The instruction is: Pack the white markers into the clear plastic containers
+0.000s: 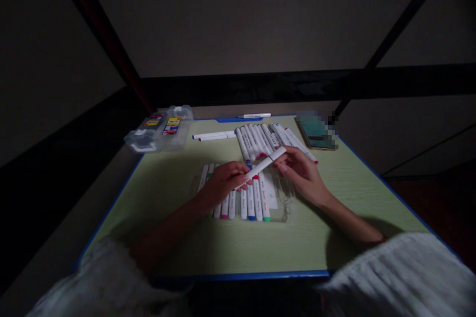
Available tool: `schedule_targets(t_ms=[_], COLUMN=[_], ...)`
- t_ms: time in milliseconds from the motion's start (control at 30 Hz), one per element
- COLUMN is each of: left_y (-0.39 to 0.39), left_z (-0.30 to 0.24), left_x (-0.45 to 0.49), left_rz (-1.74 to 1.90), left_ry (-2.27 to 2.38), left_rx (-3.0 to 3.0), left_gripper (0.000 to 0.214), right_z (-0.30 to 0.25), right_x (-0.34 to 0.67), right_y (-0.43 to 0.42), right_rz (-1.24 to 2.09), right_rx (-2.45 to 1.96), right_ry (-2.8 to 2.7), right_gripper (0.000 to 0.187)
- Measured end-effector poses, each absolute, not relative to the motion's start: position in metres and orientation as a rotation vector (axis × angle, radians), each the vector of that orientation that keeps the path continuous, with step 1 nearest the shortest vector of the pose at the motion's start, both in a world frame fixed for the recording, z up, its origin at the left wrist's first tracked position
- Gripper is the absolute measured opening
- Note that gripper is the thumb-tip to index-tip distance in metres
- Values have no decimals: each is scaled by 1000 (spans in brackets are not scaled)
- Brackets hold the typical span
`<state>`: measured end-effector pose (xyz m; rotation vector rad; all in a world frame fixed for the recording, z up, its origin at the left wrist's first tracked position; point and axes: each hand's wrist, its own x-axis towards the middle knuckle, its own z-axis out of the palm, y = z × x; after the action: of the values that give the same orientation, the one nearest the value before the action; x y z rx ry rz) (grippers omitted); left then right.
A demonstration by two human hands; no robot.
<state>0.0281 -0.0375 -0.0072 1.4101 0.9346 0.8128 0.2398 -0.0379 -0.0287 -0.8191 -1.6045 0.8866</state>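
A white marker (262,166) is held slantwise between my two hands, above a clear plastic tray (285,212). My left hand (226,181) is closed around its lower left end. At the upper right end, the fingers of my right hand (301,172) pinch the marker. Below, several white markers with coloured ends (243,203) lie side by side in the tray, partly covered by my left hand. Just beyond my hands, another row of white markers (256,139) rests on the table.
The pale green table (178,252) has a blue edge. A clear plastic case (163,129) with labels stands at the back left. Two markers (215,135) lie near it, and one marker (256,116) lies at the far edge. A phone (316,131) sits at the back right.
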Motion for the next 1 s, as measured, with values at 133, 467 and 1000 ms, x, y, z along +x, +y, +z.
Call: schedule_targets(t_ms=[133,467,1000], left_y=[-42,-42,-48], left_z=[-9,-21,-15], left_x=[29,27,28], left_rz=[799,749,672], left_ry=[897,755,872], left_rx=[1401,1377,1584], left_gripper=[16,20,29], right_z=[-22,-24,-26], right_x=[240,242,243], right_y=[-42,-40,-28], right_rz=[966,1002,930], right_rx=[-777,-863,-962], right_ry=[-1541,-1412,-1223], right_gripper=[27,14,16])
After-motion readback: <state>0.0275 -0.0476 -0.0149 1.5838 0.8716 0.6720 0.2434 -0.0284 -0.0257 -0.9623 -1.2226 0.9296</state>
